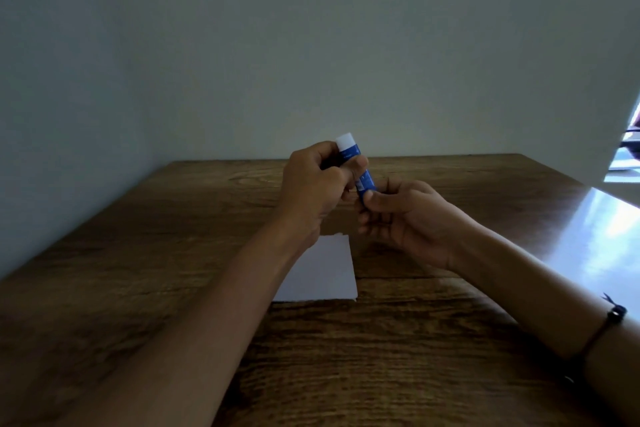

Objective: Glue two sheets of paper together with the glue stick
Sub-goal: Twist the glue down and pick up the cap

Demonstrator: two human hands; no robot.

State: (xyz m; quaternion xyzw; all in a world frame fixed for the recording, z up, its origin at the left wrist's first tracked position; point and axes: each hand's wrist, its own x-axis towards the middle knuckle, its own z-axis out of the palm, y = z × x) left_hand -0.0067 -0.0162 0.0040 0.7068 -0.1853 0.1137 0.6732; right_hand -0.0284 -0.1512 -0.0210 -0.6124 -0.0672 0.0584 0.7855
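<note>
A blue glue stick (365,180) with a white end (345,141) is held tilted above the table, white end up and away from me. My left hand (313,191) is closed around its upper part, just under the white end. My right hand (401,215) pinches its lower blue end with thumb and fingers. White paper (323,274) lies flat on the wooden table (138,253) below my hands, its left part hidden by my left forearm. I cannot tell whether it is one sheet or two.
The table runs back to a plain pale wall (311,45). Its right side shines with light from an opening (627,156) at the far right. A dark cord bracelet (613,315) sits on my right forearm.
</note>
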